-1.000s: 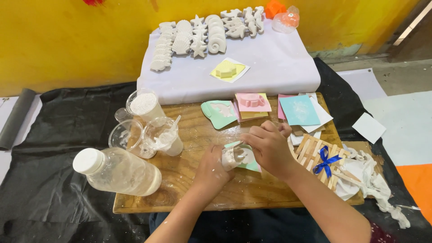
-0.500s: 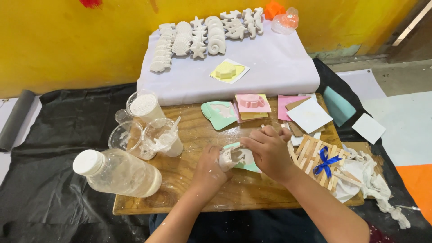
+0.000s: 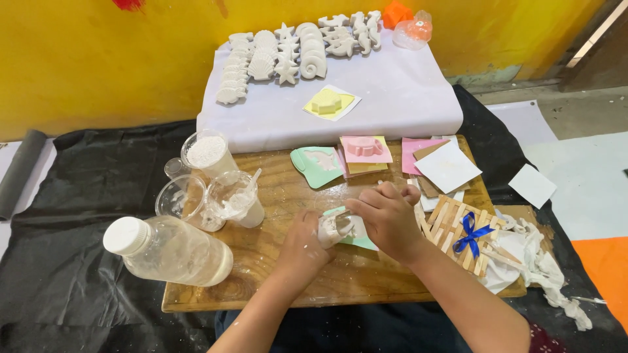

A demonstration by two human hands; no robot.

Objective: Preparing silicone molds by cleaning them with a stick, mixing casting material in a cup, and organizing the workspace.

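Note:
Both my hands meet over a wooden board (image 3: 275,281). My left hand (image 3: 304,240) and my right hand (image 3: 386,219) together grip a small white plaster piece (image 3: 335,227), pressed over a pale green mould sheet (image 3: 358,239) lying on the board. White dust coats my fingers. A plastic cup (image 3: 239,198) with white paste and a stick stands just left of my hands. Part of the plaster piece is hidden by my fingers.
A lying bottle (image 3: 167,250), an empty clear cup (image 3: 178,198) and a cup of white powder (image 3: 208,153) sit at left. Coloured moulds (image 3: 364,151), white and brown cards (image 3: 447,166), a stick frame with blue bow (image 3: 461,234) and a rag (image 3: 530,258) lie right. Plaster shells and stars (image 3: 288,49) rest on white cloth.
A teal sheet that lay on the card pile at right is gone; a white card now tops that pile. My hands stayed over the mould, shifting only slightly.

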